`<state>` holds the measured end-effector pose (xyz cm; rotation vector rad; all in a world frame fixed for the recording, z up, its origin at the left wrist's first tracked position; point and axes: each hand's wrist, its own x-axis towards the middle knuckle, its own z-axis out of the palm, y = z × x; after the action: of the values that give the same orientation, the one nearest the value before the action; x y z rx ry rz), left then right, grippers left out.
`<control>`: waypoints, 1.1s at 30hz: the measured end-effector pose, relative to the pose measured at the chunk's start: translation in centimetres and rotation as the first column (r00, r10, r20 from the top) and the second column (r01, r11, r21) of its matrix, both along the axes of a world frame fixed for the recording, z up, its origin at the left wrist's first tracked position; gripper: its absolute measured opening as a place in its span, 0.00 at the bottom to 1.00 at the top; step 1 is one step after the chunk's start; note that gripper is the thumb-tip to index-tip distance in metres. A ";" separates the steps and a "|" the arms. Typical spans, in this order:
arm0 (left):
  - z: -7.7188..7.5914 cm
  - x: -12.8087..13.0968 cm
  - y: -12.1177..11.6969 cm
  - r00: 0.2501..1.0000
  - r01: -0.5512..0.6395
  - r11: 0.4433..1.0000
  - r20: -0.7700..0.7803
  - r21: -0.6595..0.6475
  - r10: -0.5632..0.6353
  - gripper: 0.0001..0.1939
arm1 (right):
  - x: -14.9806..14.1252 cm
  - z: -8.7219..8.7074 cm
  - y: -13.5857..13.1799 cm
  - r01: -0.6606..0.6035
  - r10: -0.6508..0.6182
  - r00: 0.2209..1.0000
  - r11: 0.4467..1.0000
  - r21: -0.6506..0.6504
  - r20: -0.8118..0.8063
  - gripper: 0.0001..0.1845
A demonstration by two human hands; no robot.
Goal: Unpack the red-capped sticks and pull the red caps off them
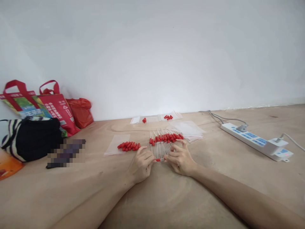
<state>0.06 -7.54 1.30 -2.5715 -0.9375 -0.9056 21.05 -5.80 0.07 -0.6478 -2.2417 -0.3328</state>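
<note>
Close to me on the wooden table, my left hand (143,163) pinches a small red cap (158,160) between thumb and fingertips. My right hand (180,158) is closed on the thin clear stick (162,159) that meets this cap. Just beyond both hands lies a row of thin clear sticks (162,149), with many red caps (166,137) across their far part. A pile of loose red caps (129,146) rests on a clear plastic bag (113,145), left of the sticks. What exactly the sticks are I cannot tell.
Flat plastic bags (190,129) lie behind my right hand. More red caps (168,117) sit near the wall. To the right is a white power strip (252,139) with plugs and cables. Shopping bags (57,109), a black bag (38,138) and a blurred-out phone-shaped item (66,154) are left.
</note>
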 end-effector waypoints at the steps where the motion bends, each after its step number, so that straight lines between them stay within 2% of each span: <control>1: -0.1 -0.5 0.2 1.000 -0.004 1.000 0.017 0.002 0.004 0.11 | 0.3 -0.1 0.1 0.018 -0.018 1.000 1.000 -0.020 -0.019 0.10; 4: -0.2 -2.3 0.6 0.992 -0.080 0.995 0.099 0.052 0.074 0.09 | 1.5 -0.2 0.9 0.184 -0.209 0.968 0.968 -0.171 -0.138 0.13; 6: -0.2 -3.2 0.7 0.983 -0.123 0.990 0.148 0.074 0.111 0.06 | 2.0 -0.3 1.5 0.310 -0.383 0.902 0.897 -0.317 -0.201 0.15; 8: -0.1 -3.5 0.8 0.975 -0.123 0.991 0.196 0.062 0.109 0.06 | 1.9 -0.4 1.9 0.372 -0.480 0.855 0.832 -0.413 -0.197 0.15; 10: 0.1 -3.6 1.0 0.956 -0.151 0.988 0.262 0.045 0.134 0.08 | 1.7 -0.4 2.0 0.405 -0.513 0.845 0.798 -0.446 -0.150 0.15; 14: 0.9 -4.9 2.0 0.856 -0.367 0.930 0.393 0.003 0.336 0.12 | 1.5 -0.2 1.6 0.513 -0.574 0.819 0.732 -0.448 -0.001 0.16; 16: 1.2 -6.3 2.7 0.799 -0.439 0.896 0.428 -0.064 0.422 0.13 | 1.6 -0.1 1.4 0.574 -0.605 0.792 0.688 -0.444 0.087 0.16; 18: 1.4 -7.9 3.2 0.725 -0.482 0.857 0.465 -0.183 0.508 0.15 | 1.5 0.1 1.3 0.611 -0.619 0.771 0.657 -0.442 0.146 0.15; 20: 1.6 -9.0 3.5 0.660 -0.496 0.815 0.481 -0.299 0.577 0.17 | 1.2 0.1 1.3 0.623 -0.619 0.766 0.651 -0.434 0.172 0.13; 22: 1.6 -9.3 3.5 0.646 -0.512 0.792 0.459 -0.333 0.610 0.17 | 0.9 0.0 1.2 0.622 -0.609 0.771 0.662 -0.418 0.184 0.12; 24: 1.7 -9.0 3.4 0.689 -0.539 0.795 0.398 -0.277 0.606 0.13 | 0.7 0.0 1.0 0.617 -0.596 0.780 0.681 -0.394 0.190 0.12; 28: 1.8 -7.9 3.3 0.810 -0.535 0.838 0.216 -0.107 0.545 0.09 | 0.5 -0.1 0.6 0.589 -0.565 0.806 0.735 -0.335 0.176 0.12; 33: 1.3 -7.5 3.6 0.830 -0.553 0.833 0.087 0.006 0.551 0.07 | 0.6 -0.2 0.4 0.565 -0.547 0.823 0.765 -0.309 0.152 0.11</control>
<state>-7.47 -3.92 2.58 -2.0485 -1.5654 -0.8373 21.62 -5.39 -0.16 -1.5257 -2.1277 -0.2454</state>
